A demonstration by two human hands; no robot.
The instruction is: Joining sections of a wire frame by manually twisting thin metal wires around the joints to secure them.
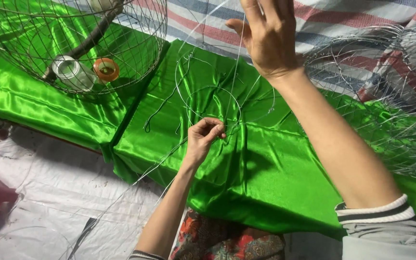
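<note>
My left hand (203,137) pinches a thin silver wire (237,62) where it meets a small wire ring (213,103) lying on shiny green cloth (266,168). My right hand (268,41) is raised high above the cloth with fingers spread, and the same wire runs up to it; whether the fingers grip it is hidden at the frame's top. More loose wire loops (184,82) lie on the cloth around the ring.
A round wire cage (136,58) at top left holds a clear cup (73,73), an orange cup (106,69) and a branch. Tangled wire frames (386,86) fill the right side. Striped cloth (333,14) lies behind, white sheeting (49,192) at lower left.
</note>
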